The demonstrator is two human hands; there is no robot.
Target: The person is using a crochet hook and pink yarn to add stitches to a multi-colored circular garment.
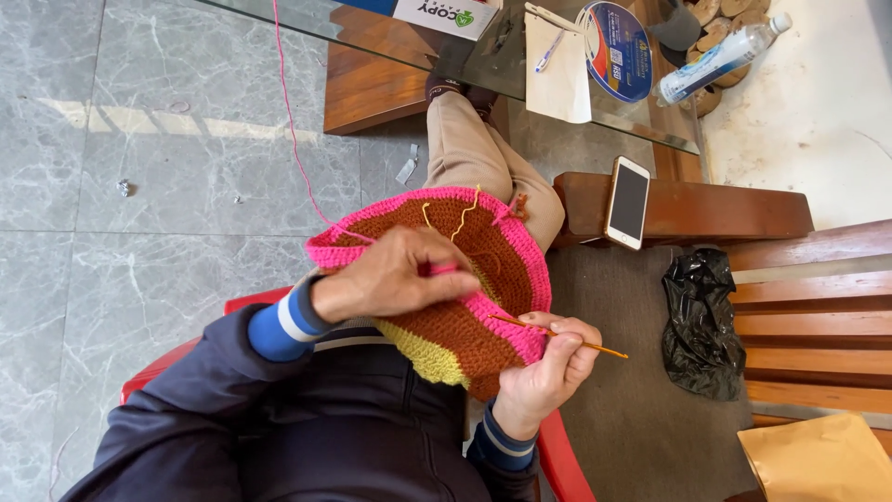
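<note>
On our lap, above the red chair (567, 465): one crocheted piece (465, 297), round and bowl-like, brown centre, yellow band, bright pink rim. It lies between our two hands, over the knee.

Item, left hand (390, 279): we lay it across the top of the piece, fingers curled shut and pinching the pink rim, with the pink yarn (290, 121) running from it up and away over the grey marble floor (139, 279).

Item, right hand (548, 367): we close it around the crochet hook (567, 339), thumb and forefinger pressed on the thin orange shaft; the hook's point sits at the pink edge, its tail sticks out to the right. We cannot tell whether a loop is on the hook.

Handling note, as a judgement: we do this stitch well by keeping the yarn evenly taut in the left hand, holding the rim steady close to the hook's point, and turning the hook with the wrist, not tugging, so stitches match in size.

Nearby, untouched: white phone (628, 202) on the wooden bench arm (715, 209), black plastic bag (701, 321) on the seat, brown envelope (818, 455), plastic bottle (720, 58) on the glass table (418, 51).
</note>
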